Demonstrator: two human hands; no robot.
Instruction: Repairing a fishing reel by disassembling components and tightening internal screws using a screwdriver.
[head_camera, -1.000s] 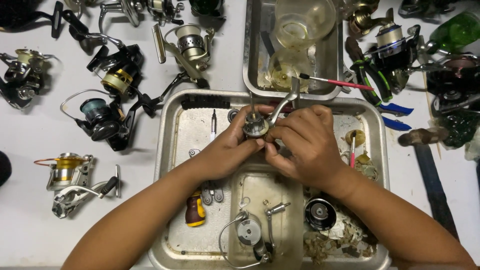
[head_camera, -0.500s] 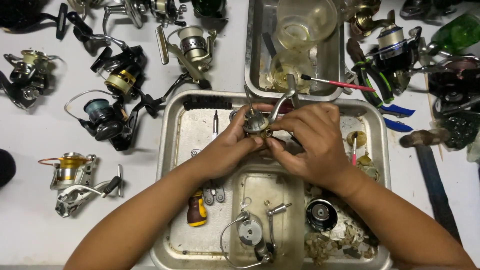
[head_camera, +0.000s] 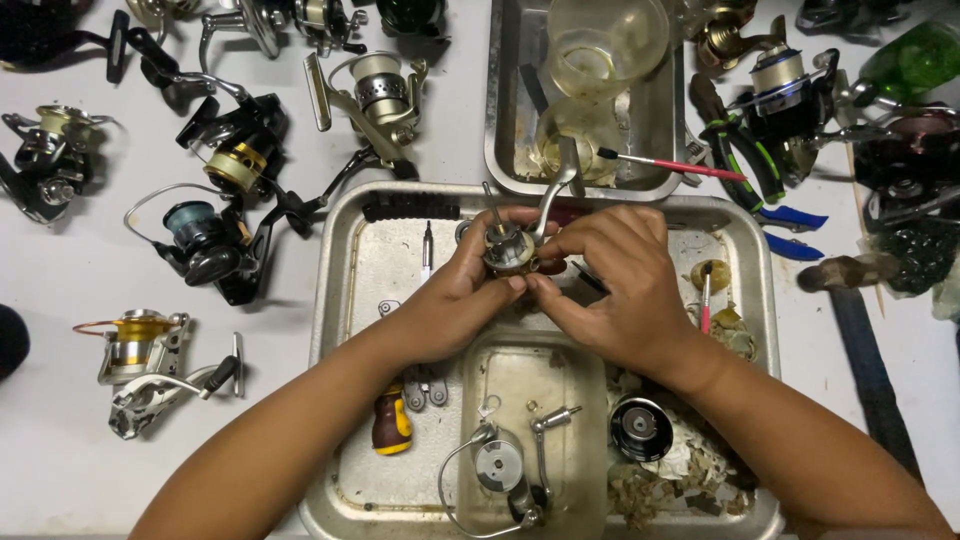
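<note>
No packages, labels or signs can be made out on the white table (head_camera: 60, 440). A large metal tray (head_camera: 345, 260) is seen at centre. A smaller metal tray (head_camera: 505, 120) is set just behind it, with two cloudy plastic cups (head_camera: 605, 40) inside and a thin red-handled brush (head_camera: 680, 167) laid across its front rim.

A reel body (head_camera: 508, 248), silver-grey with a brassy ring on top, is held above the far half of the large tray. A thin shaft is seen rising from it, and a bent silver arm sticks up toward the smaller tray. The left hand (head_camera: 450, 290) is closed around the reel body from the left side. The right hand (head_camera: 610, 285) is curled against it from the right, fingertips pinched at its front edge; what lies under those fingers is hidden.

In the large tray are noted:
- a stiff black brush (head_camera: 410, 207) along the far rim
- a red-and-yellow screwdriver handle (head_camera: 392, 425) below the left forearm
- a dark round spool (head_camera: 640, 428) on crumpled paper scraps
- a reel rotor with wire bail (head_camera: 497, 467) in a shallow inner tray (head_camera: 530, 380)

Several whole fishing reels are spread over the table at left, among them a gold-spooled reel (head_camera: 140, 350) and a black reel with blue-grey line (head_camera: 200, 235). Blue-handled pliers (head_camera: 790, 225) are seen at right.
</note>
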